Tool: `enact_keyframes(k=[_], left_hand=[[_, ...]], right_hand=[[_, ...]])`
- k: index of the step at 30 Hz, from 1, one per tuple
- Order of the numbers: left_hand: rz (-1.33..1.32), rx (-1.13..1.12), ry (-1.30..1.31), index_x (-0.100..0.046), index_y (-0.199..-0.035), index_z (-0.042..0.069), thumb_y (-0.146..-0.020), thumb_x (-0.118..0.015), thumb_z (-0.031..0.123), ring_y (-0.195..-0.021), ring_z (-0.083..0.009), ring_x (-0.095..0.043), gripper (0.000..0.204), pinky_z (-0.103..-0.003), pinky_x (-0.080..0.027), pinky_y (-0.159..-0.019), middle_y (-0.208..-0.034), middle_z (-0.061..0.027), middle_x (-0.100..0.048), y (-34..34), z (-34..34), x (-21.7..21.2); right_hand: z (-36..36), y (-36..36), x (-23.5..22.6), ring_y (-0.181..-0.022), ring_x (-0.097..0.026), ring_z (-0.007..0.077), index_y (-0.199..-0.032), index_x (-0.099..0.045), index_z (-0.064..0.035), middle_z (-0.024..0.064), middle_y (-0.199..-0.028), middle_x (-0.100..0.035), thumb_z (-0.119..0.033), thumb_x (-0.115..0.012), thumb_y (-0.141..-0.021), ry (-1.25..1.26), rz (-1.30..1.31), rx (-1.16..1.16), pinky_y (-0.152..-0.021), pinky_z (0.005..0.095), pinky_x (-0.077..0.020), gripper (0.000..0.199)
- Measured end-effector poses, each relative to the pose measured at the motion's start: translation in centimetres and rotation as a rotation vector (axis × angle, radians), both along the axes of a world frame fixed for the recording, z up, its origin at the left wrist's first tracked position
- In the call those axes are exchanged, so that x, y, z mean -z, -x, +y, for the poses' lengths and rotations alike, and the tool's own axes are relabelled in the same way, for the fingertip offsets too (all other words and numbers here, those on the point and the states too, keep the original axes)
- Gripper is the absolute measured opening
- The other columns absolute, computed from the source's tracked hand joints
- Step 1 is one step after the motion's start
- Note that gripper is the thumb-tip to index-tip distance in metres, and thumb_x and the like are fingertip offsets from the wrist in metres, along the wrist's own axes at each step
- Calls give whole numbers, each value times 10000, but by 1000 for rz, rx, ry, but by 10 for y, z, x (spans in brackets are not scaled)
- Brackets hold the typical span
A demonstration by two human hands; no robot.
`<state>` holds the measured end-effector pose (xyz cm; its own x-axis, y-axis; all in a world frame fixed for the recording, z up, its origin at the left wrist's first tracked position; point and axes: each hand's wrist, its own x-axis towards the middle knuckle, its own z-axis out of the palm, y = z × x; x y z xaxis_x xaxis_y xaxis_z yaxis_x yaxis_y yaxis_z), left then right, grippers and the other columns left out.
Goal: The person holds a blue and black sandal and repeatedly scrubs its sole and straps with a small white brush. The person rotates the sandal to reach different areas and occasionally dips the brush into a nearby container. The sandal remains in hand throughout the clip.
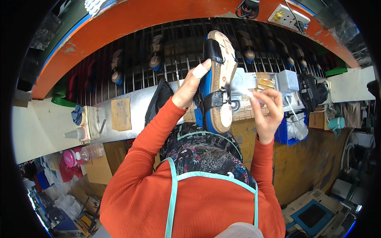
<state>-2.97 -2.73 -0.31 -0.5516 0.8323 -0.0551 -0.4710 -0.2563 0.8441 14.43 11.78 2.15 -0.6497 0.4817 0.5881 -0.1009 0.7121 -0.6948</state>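
Observation:
Upright in front of me stands a sandal (225,73) with black straps, a beige printed footbed, a cork-coloured edge and blue along its left side. My left hand (190,87) is closed round its left side, with a white wrap on the thumb; some of its fingers are hidden behind the sandal. To the right of the sandal, my right hand (268,107) pinches a slim, pale thing (243,90) smeared by motion. Its dark end reaches toward the lower strap, and I cannot tell its kind or whether it touches.
Behind an orange beam (166,14), several sandals, such as one sandal (156,59), rest on metal bars. A tan board (120,115) lies on the metal worktop at left. At right are a pale plastic container (287,81) and a blue bin (282,133).

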Motion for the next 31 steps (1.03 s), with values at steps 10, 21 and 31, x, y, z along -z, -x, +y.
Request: enact_keyframes(k=[10,21,31], left_hand=[[15,-250,125,-613,-1143,-12,-927,-556,468,-868,-113,-620,530,-254,-490,-801,-1005,-72,-654,-2,-22,6],[193,-338,228,-613,-1168,-47,-875,-619,502,-883,-127,-616,623,-252,-484,-806,-989,-88,-651,2,-31,13],[200,-308,211,-597,-1198,-63,-881,-613,475,-864,-143,-633,625,-253,-496,-795,-996,-123,-661,4,-29,16]], right_hand=[[-21,-26,14,-813,-569,142,-908,-747,-20,55,-874,-610,-41,-759,-761,380,-230,-156,-698,258,-444,150],[-35,-25,17,-621,-508,80,-917,-759,-81,18,-914,-607,-91,-780,-756,122,-271,-35,-707,270,-361,162],[-31,-17,21,-700,-525,103,-955,-759,-135,13,-959,-612,-136,-788,-753,-121,-187,40,-795,302,-307,204]])
